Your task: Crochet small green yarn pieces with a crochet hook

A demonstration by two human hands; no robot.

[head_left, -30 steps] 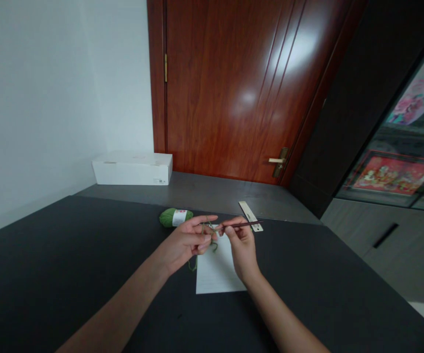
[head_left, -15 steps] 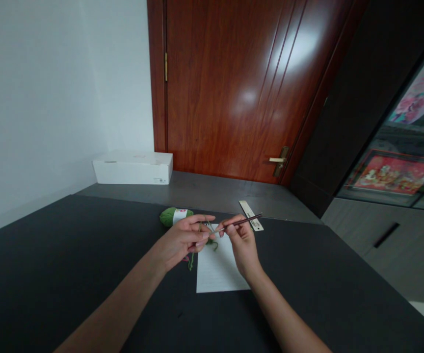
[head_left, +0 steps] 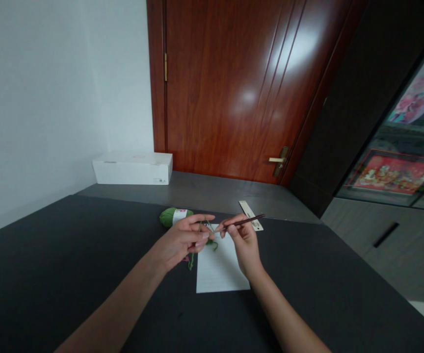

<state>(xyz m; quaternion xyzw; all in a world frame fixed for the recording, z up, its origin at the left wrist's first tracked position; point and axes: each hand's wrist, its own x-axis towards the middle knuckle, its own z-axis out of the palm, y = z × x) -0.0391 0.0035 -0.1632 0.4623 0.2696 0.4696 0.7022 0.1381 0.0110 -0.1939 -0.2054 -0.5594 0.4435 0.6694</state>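
Note:
My left hand (head_left: 183, 240) is pinched on a strand of green yarn (head_left: 191, 261) that loops over its fingers and dangles below. My right hand (head_left: 242, 239) is closed on a thin dark crochet hook (head_left: 243, 222), whose tip meets the yarn between my hands. Both hands hover above a white lined sheet of paper (head_left: 220, 269) on the black table (head_left: 68, 255). A green yarn ball with a white label (head_left: 175, 216) lies just behind my left hand.
A pale ruler (head_left: 251, 215) lies at the table's far edge behind my right hand. A white box (head_left: 133, 167) sits on the grey floor by the white wall. A red-brown door with a brass handle (head_left: 278, 160) stands behind; a dark cabinet is right.
The hook's free end has tilted upward from level, and my right hand shifted slightly. My left hand stays pinched on the yarn in nearly the same place.

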